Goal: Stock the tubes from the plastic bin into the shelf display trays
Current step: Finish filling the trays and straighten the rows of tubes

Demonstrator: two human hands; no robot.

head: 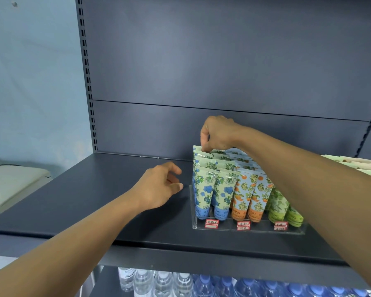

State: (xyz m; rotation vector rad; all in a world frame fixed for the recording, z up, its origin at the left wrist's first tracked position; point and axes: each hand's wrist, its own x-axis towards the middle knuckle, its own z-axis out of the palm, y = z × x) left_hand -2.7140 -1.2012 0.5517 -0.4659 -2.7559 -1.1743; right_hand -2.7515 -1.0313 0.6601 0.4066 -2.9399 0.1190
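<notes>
Clear acrylic is forming the display tray [247, 229] that is sitting on the dark blue-grey shelf [94, 189], right of its middle. Tubes are standing in it cap-down in three rows: blue-flower tubes [206, 189] on the left, orange-fruit tubes [247, 194] in the middle, green-leaf tubes [277, 204] on the right. Red-and-white price tags [211, 223] are lining the tray's front wall. The right hand [219, 135] is reaching over the back of the tray, its thumb and forefinger pinching the crimped top edge of the rearmost blue-flower tube [198, 151]. The left hand [161, 185] is hovering just beside the tray's left wall, fingers loosely spread and holding nothing. Water bottles [159, 284] are standing on the shelf below.
</notes>
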